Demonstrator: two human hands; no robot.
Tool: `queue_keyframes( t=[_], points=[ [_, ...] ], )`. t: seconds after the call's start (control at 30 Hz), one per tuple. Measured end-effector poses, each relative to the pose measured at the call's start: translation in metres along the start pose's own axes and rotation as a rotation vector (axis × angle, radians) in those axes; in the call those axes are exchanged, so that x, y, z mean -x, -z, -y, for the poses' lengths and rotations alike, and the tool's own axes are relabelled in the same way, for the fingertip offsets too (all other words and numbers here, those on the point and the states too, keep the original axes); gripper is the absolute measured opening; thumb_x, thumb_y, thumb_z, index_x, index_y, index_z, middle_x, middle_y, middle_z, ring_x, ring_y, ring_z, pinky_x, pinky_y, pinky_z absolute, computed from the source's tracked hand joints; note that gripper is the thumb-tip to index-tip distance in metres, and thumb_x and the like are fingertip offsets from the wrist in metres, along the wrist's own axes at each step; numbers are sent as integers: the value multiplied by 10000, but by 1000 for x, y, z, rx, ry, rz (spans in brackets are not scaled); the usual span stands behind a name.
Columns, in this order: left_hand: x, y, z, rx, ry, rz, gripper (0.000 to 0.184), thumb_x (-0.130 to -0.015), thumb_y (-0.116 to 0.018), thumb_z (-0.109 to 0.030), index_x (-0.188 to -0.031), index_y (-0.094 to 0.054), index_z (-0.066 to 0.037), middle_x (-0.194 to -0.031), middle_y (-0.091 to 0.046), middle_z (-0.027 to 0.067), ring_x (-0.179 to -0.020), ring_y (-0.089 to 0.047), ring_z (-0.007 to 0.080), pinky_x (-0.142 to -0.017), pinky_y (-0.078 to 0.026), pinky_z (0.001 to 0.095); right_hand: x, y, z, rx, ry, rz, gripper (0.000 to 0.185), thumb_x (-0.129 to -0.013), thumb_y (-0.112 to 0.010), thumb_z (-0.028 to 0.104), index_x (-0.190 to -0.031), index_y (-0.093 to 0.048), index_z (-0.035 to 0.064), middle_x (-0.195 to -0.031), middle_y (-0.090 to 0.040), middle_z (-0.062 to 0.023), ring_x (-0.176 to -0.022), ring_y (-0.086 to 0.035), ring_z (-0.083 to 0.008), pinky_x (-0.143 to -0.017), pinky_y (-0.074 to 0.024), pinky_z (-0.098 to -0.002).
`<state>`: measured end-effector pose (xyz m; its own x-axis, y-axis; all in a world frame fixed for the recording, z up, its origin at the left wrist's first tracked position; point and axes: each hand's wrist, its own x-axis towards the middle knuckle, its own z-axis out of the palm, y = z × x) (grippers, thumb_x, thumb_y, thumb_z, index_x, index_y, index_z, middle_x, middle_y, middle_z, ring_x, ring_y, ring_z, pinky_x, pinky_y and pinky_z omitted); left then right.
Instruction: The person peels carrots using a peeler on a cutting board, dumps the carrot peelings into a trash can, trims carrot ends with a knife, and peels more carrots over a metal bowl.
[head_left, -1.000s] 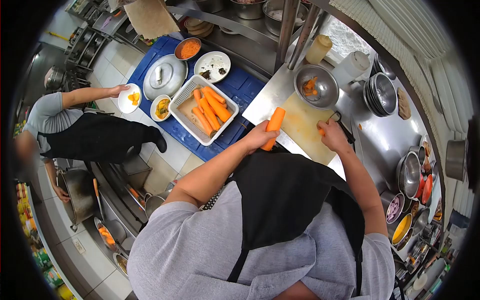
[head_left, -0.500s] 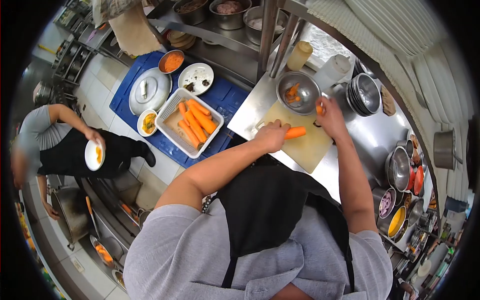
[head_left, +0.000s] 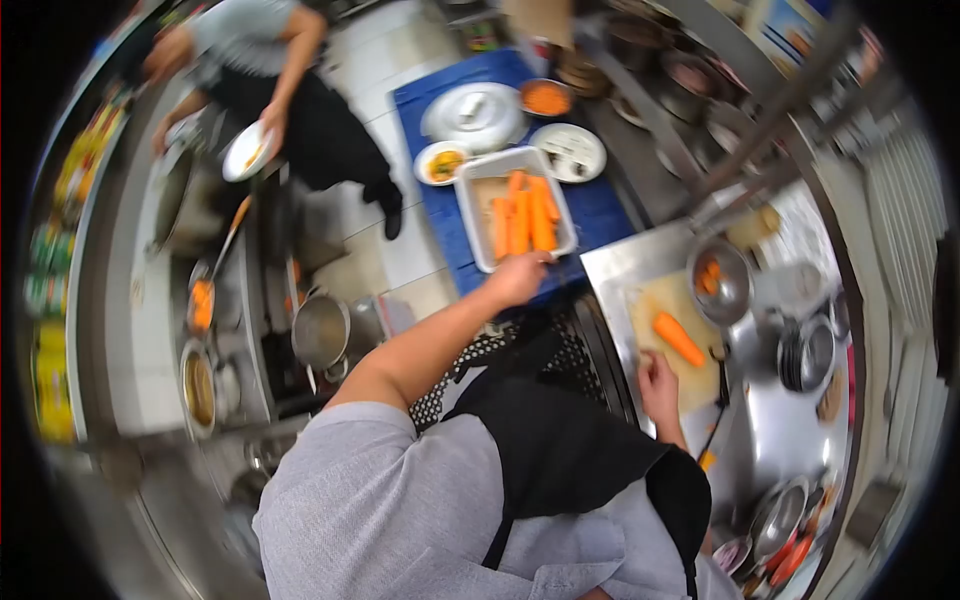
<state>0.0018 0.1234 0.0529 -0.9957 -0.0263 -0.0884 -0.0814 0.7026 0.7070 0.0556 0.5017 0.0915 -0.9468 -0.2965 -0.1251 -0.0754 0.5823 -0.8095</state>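
Much of the scene was blurred, and its corners were cut off by a dark round border. The left hand (head_left: 518, 281) was placed at the near right corner of the white basket (head_left: 469, 220); its fingertips were lost against the rim, so whether anything was grasped could not be told. The near ends of the heaped carrots (head_left: 521, 222) were partly covered by the basket's near wall. The fingers of the right hand (head_left: 657, 383) were released and loosely bent, held over the cutting board (head_left: 698, 388), and its wrist was partly hidden by the apron (head_left: 575, 435). A slim black tool (head_left: 721, 388) by the board's right edge was too smeared to be identified.

On that board, near the left edge of the steel counter (head_left: 768, 420), a single loose carrot (head_left: 679, 339) was seen lying aslant, just beyond the right hand. It was shown thick, bright orange and smooth-looking. Orange pieces were contained in the metal bowl (head_left: 736, 282) at the board's far right corner. The basket's carrots were laid roughly lengthwise, equally vivid, near the near edge of the blue counter (head_left: 602, 215).
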Motion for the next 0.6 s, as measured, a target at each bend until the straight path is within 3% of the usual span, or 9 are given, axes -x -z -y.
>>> queue_keyframes(
  t=[0.03, 0.07, 0.1, 0.13, 0.2, 0.27, 0.37, 0.47, 0.6],
  points=[
    [23, 46, 25, 129, 205, -59, 416, -771, -659, -10, -1182, -649, -74, -772, -707, 120, -769, -706, 293, -705, -553, 397, 5, -8, -14, -28, -43, 56, 317, -910, -583, 64, -1227, -591, 59, -708, -567, -80, -635, -568, -152, -620, -479, -317],
    [28, 64, 115, 293, 311, -161, 519, -716, -688, 45, -1221, -612, -52, -804, -721, 89, -750, -706, 198, -645, -547, 374, 5, -18, -29, -112, -29, 46, 334, -909, -575, 52, -1242, -577, 58, -711, -571, -69, -633, -566, -144, -612, -478, -312],
    [56, 127, 111, 341, 474, -220, 610, -696, -692, 69, -1281, -562, -45, -788, -719, 73, -675, -684, 178, -561, -532, 363, 6, -24, -45, -193, -33, 30, 351, -907, -566, 40, -1257, -563, 57, -715, -575, -59, -630, -565, -137, -604, -478, -308],
    [69, 159, 173, 343, 486, -404, 612, -732, -674, 70, -1313, -535, -59, -751, -700, 96, -587, -649, 188, -484, -505, 364, 2, -25, -52, -160, -27, 65, 443, -909, -553, 25, -1347, -507, 75, -724, -571, -35, -624, -561, -123, -582, -472, -287],
    [101, 252, 149, 616, 695, -685, 395, -962, -587, -168, -1338, -521, -67, -754, -644, 96, -508, -569, 151, -457, -476, 315, -8, -21, -40, -214, -82, 109, 522, -910, -545, 16, -1416, -442, 91, -740, -559, -28, -616, -550, -105, -572, -467, -262],
    [105, 328, 164, 595, 690, -776, 597, -987, -599, -294, -1497, -357, -100, -726, -618, 67, -482, -517, 123, -442, -451, 307, -23, -23, -45, -275, -123, 128, 671, -912, -535, 3, -1525, -302, 147, -772, -532, -11, -582, -519, -81, -519, -450, -231],
    [83, 414, 159, 527, 715, -802, 828, -934, -658, -229, -1579, -145, -152, -767, -634, 50, -534, -545, 106, -515, -482, 324, -39, -24, -17, -360, -173, -47, 733, -897, -528, -16, -1547, -262, 193, -796, -526, -9, -547, -498, -86, -459, -423, -233],
    [36, 465, 185, 401, 774, -586, 1028, -856, -735, -187, -1596, -26, -253, -792, -644, 47, -536, -538, 113, -539, -498, 371, -56, -37, -20, -364, -130, -214, 794, -878, -520, -28, -1565, -225, 241, -738, -506, 0, -502, -469, -90, -408, -391, -239],
    [-19, 488, 208, 384, 711, -238, 1016, -882, -717, -232, -1599, 3, -204, -933, -682, 104, -637, -611, 155, -606, -540, 371, -69, -48, -12, -394, -292, -321, 851, -852, -511, -36, -1578, -181, 263, -613, -446, 7, -451, -428, -91, -378, -361, -245]
  ],
)
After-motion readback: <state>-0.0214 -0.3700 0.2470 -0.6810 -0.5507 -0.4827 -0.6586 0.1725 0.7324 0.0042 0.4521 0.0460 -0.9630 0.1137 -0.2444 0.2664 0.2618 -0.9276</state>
